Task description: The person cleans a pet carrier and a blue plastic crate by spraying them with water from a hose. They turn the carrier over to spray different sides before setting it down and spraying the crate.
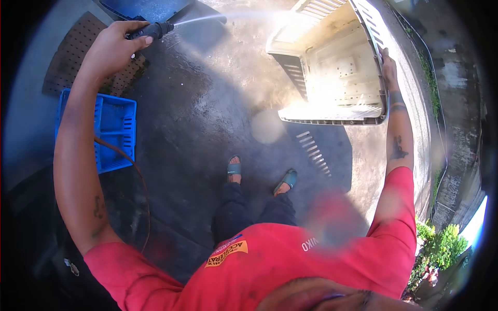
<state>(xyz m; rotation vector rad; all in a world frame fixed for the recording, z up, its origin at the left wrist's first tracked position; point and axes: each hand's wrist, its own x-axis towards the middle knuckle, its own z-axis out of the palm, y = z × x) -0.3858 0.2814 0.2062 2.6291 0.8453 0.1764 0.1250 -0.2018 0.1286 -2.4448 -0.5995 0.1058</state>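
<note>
At the upper left my left hand [116, 47] is closed around a black hose spray nozzle [158, 32]. A white jet of water [228, 17] leaves the nozzle and reaches right, towards a large off-white plastic crate [340, 67] with slotted sides. The crate is tipped on its side, its open face turned towards me and the left. My right hand [389, 70] grips its right edge; the fingertips are partly hidden behind the rim. Strong sunlight washes out parts of the crate.
A blue slotted basket [129, 132] stands at the left, near a brown perforated panel [78, 57]. A thin brown hose [140, 173] hangs by my left arm. A blue tub [148, 8] is at the top. Wet concrete [202, 103] lies underfoot; plants [441, 246] grow lower right.
</note>
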